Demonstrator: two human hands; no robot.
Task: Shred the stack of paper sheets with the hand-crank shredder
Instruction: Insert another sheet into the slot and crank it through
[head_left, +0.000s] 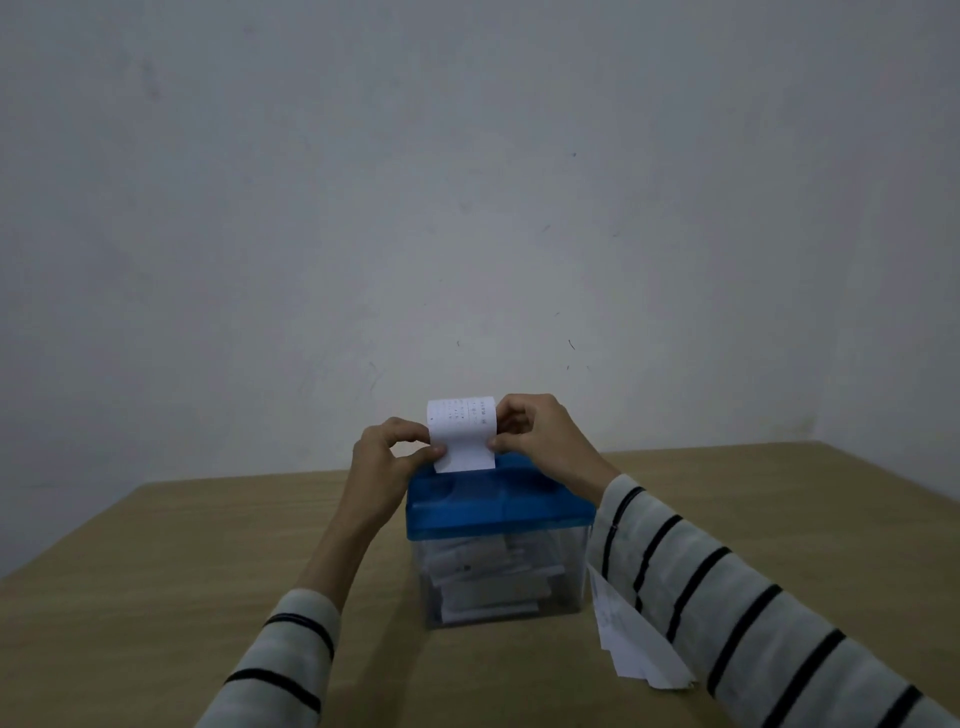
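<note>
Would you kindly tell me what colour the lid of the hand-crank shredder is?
The shredder's plastic lid is bright blue, above a clear bin; the head view shows it.

One head-worn view looks forward and slightly down, close over the shredder (498, 525) on the table (182, 597), facing a wall (467, 182).

Both hands, left (387, 457) and right (535, 431), apparently pinching, forearms extended.

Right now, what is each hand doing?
Left hand: pinches the left edge of the paper sheet above the shredder.
Right hand: pinches the sheet's right edge.
</note>
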